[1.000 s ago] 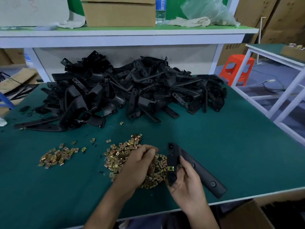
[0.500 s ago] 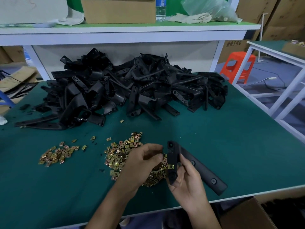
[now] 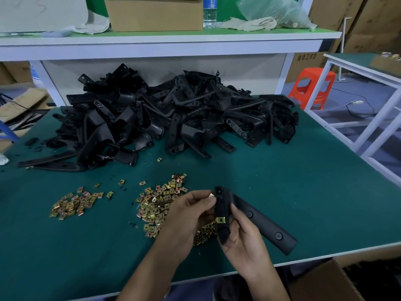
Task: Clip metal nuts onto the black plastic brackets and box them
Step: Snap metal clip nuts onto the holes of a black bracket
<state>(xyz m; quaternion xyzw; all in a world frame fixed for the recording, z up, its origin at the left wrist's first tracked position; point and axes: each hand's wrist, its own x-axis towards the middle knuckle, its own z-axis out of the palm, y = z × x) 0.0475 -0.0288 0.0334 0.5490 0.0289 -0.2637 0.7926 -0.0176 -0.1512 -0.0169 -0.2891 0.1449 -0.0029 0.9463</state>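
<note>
while right hand (image 3: 245,242) grips the black bracket (image 3: 223,208), left hand (image 3: 186,216) pinches a metal nut (image 3: 211,195) just beside it.

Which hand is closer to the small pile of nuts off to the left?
Left. The left hand sits right of the small pile, pinching a nut; the right hand is farther right, gripping the bracket.

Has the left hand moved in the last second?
Yes, the left hand carried a nut rightward, off the nut pile, to the top of the bracket.
</note>
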